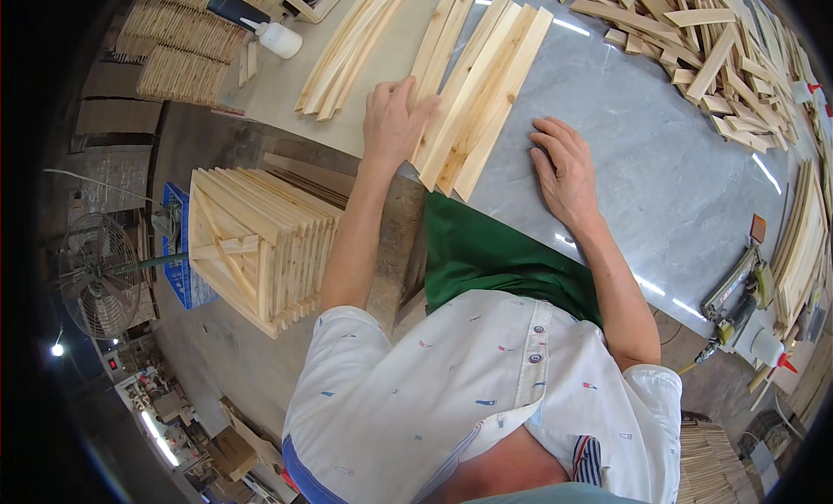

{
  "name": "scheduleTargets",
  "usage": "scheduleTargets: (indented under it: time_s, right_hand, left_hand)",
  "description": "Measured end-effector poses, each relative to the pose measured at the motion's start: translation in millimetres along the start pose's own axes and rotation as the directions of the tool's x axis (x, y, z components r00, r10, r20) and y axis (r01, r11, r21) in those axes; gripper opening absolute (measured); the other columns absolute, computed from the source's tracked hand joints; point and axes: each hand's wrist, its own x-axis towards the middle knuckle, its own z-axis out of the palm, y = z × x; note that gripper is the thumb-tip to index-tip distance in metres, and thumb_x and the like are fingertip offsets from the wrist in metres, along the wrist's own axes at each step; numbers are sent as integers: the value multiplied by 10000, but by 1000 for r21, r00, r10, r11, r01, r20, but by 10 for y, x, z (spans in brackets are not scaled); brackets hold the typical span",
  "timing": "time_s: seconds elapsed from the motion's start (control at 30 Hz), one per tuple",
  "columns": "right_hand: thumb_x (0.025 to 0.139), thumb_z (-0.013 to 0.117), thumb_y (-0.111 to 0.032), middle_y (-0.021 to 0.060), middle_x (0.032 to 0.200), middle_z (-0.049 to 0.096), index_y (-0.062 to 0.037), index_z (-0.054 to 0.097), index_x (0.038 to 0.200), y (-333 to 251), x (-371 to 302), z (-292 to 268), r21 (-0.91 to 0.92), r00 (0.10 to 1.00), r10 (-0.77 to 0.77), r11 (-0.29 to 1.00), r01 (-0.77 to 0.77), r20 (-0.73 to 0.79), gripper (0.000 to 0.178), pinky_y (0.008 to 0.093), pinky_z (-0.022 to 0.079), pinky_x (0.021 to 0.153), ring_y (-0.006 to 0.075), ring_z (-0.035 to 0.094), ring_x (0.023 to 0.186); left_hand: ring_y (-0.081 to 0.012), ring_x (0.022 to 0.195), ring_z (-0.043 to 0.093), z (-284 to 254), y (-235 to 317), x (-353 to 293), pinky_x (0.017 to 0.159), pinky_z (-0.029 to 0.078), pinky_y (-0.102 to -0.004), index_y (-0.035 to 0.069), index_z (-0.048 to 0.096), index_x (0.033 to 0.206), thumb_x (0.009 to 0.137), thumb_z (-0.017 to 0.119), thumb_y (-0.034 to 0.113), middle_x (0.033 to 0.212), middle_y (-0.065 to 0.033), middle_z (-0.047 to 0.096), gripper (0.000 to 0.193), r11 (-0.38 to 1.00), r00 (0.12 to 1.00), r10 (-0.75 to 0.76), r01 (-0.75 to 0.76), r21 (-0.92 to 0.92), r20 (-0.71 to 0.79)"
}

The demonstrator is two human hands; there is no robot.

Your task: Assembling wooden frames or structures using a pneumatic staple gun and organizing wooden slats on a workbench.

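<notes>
In the head view, long, flat, pale wooden strips with brown knots [482, 105] lie side by side on the grey, glossy, marble-patterned desk [625, 166], in front of the person. Their long axes slant from the near edge up and to the right, the far ends pointing away from the person and the near ends reaching the desk's edge above a dark green cloth apron [495, 257]. The left hand [399, 118] is at their left side, fingers bent and slightly blurred; whether they pinch a strip I cannot tell. The right hand [564, 170] is relaxed and loosely spread at the desk surface, fingers gently curved, just right of the strips. Further left, a fanned group of similar pale strips [351, 49] slants the same way.
</notes>
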Motion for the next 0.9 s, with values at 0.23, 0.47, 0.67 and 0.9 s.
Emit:
scheduleTargets:
  time_s: [0.23, 0.47, 0.67, 0.9]
  right_hand:
    - [849, 624, -48, 121, 1214, 614, 18, 647, 1027, -12, 1, 5, 16, 1000, 4, 1000, -4, -9, 191, 400, 404, 1014, 305, 522, 1204]
    - [773, 670, -66, 145, 1276, 560, -10, 571, 1181, -89, 57, 96, -106, 999, -24, 994, 21, -22, 423, 394, 412, 980, 307, 509, 1209]
    - [740, 697, -146, 159, 1335, 490, -4, 517, 1225, -134, 54, 385, -133, 996, -88, 987, 88, 9, 537, 434, 367, 1003, 328, 430, 1269]
    - [798, 669, -153, 160, 1396, 430, -6, 447, 1296, -138, 37, 278, -102, 996, -59, 993, 65, 60, 565, 433, 332, 1041, 326, 388, 1304]
  left_hand:
    - [-360, 1122, 471, 7, -77, 86, 969, 408, -427, 37, 599, 1235, 877, 648, 296, 1196, -192, 542, 445, 981, 981, 193, -193, -22, -14]
    - [-348, 1134, 475, 86, -35, -27, 1009, 363, -424, 38, 569, 1259, 935, 562, 212, 1196, -196, 540, 368, 956, 956, 294, -294, 4, -6]
    - [-364, 1177, 443, 112, -205, -112, 1035, 336, -431, 26, 561, 1269, 957, 518, 156, 1247, -202, 500, 341, 947, 948, 320, -320, 44, 7]
    - [-357, 1210, 426, 108, -97, -89, 1048, 328, -430, 7, 546, 1288, 985, 493, 180, 1285, -200, 486, 352, 952, 950, 307, -307, -8, 51]
